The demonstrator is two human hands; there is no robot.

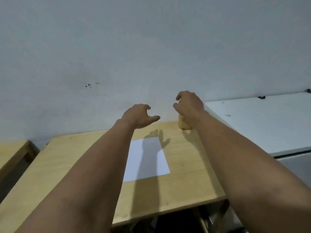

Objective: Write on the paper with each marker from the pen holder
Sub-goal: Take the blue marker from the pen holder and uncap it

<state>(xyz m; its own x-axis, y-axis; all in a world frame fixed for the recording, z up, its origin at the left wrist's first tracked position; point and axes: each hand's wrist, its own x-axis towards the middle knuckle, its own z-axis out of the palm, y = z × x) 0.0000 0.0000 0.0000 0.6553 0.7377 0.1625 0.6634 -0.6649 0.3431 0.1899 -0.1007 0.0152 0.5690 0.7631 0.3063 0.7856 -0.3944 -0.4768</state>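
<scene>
A white sheet of paper (146,159) lies flat in the middle of a light wooden table (67,165). A tan wooden pen holder (183,123) stands at the table's far edge by the wall, mostly covered by my right hand (189,102). That hand hovers over the holder's top with fingers curled and apart; no marker shows in it. My left hand (138,116) is raised above the table beyond the paper, fingers spread and empty. The markers are hidden.
A grey-white wall rises directly behind the table. A white surface (262,121) adjoins on the right, slightly higher. Another wooden table (11,155) stands at the left across a narrow gap. Dark space lies under the near table edge.
</scene>
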